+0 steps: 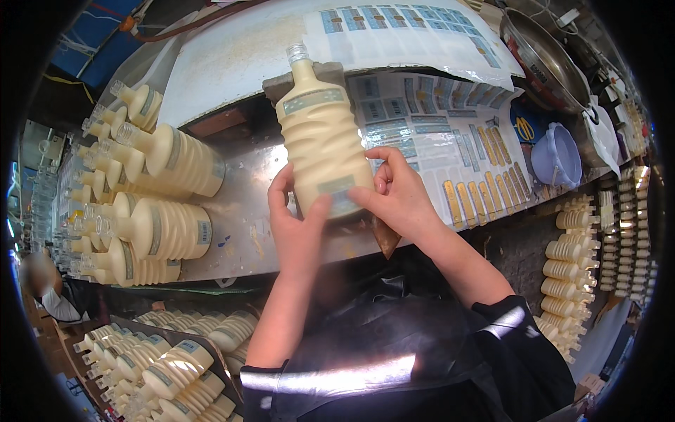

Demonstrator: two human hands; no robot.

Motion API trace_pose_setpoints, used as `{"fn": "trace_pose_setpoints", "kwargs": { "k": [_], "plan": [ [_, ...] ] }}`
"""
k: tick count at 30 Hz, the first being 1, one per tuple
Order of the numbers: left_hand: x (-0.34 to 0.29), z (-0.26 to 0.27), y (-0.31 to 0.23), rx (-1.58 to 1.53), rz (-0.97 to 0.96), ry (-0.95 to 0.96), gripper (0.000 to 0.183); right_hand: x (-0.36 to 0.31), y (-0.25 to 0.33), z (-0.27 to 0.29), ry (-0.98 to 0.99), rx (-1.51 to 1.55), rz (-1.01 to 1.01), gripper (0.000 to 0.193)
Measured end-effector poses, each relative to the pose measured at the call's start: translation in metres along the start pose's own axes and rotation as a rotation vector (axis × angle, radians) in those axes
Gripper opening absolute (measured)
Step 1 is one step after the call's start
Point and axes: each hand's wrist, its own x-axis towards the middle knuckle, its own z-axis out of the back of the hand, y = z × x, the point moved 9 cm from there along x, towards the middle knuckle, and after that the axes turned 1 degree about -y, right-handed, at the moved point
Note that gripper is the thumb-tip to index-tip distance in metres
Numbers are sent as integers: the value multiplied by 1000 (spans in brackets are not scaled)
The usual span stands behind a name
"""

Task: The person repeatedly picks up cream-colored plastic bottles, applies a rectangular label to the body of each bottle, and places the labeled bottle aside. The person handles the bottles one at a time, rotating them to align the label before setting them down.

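Observation:
A cream-coloured glass bottle with wavy ridges and a clear neck lies with its neck pointing away from me, its shoulder by a grey block. Around its shoulder runs a pale blue-grey patterned band. My left hand grips the lower left side, thumb near the base. On the lower right side my right hand holds the bottle, its thumb on a small bluish label near the base. The bottle's underside is hidden.
Similar cream bottles lie stacked on the bench at left; several more fill a crate below. Sheets of blue and gold labels cover the right side. A lilac bucket and a large metal pan stand farther right.

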Motion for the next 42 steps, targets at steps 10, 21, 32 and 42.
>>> {"fn": "trace_pose_setpoints", "kwargs": {
  "k": [10, 21, 32, 42],
  "plan": [
    [-1, -1, -2, 19, 6, -6, 70, 1, -5, -2, 18, 105, -34, 58],
    [-1, -2, -2, -2, 15, -6, 70, 0, -2, -1, -3, 34, 9, 58],
    [-1, -1, -2, 18, 11, -6, 69, 1, -3, 0, -14, 18, 4, 59],
    [-5, -2, -5, 288, -77, 8, 86, 10, 9, 23, 74, 437, -60, 24]
  ]
}}
